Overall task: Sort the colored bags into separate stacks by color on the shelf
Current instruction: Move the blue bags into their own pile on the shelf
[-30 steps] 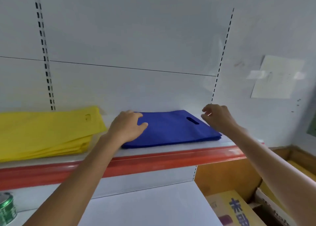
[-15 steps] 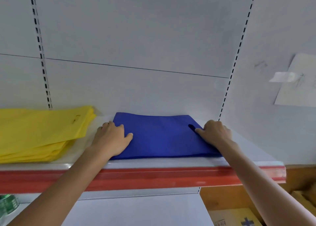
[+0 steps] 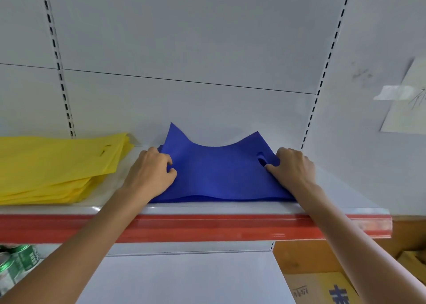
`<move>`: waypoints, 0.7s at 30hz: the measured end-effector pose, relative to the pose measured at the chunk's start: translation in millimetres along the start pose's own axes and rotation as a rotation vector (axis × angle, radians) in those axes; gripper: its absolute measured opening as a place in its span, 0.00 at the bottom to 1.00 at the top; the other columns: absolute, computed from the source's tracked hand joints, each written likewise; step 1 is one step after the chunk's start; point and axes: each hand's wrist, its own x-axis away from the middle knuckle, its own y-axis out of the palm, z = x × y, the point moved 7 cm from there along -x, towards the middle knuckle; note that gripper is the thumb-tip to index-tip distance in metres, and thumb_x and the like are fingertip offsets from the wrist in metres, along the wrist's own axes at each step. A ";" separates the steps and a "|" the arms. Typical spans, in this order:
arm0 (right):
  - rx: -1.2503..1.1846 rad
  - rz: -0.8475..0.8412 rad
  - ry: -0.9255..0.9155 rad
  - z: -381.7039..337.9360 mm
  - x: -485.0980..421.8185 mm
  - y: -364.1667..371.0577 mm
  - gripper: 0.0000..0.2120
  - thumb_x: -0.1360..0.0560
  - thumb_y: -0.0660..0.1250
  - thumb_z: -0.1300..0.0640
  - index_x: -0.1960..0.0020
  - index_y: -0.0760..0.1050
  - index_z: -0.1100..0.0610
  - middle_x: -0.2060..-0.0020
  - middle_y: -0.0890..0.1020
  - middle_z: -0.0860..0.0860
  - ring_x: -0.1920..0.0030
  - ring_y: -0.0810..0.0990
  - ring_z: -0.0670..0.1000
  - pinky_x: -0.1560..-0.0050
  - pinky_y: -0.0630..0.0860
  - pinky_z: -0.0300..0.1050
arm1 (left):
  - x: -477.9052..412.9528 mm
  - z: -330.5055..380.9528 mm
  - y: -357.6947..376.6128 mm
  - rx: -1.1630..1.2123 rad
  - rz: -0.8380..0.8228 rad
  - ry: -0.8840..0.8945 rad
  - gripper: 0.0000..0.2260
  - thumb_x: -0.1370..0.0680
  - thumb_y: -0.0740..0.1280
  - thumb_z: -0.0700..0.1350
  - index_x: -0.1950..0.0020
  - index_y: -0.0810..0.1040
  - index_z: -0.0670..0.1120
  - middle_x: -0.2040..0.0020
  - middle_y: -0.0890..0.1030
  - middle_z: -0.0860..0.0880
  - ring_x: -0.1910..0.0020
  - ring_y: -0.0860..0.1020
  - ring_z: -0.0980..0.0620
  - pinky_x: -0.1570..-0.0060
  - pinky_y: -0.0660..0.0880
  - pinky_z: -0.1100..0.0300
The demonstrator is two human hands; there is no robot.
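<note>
Both hands grip the top blue non-woven bag by its sides. The left hand pinches the left edge with curled fingers, and the right hand grasps the right edge just beside the oval handle cut-out. That bag's two far corners stand up off the pile while its middle sags. It lies on a flat stack of blue bags at the front of the white metal shelf, close to the red strip on the shelf's lip. A thicker stack of flat yellow bags sits to the left on the same shelf, apart from the blue ones. Green cans show on the level below at the left, and a printed cardboard box shows low on the right.
</note>
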 end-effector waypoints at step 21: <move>-0.161 -0.099 0.032 0.4 -11.4 -14.5 0.15 0.30 0.67 0.62 0.45 0.74 0.66 0.52 0.79 0.61 0.50 0.78 0.63 0.63 0.67 0.45 | 1.7 -6.9 -11.1 0.264 0.044 -0.015 0.19 0.24 0.64 0.36 0.33 0.72 0.44 0.37 0.76 0.43 0.40 0.75 0.46 0.41 0.69 0.58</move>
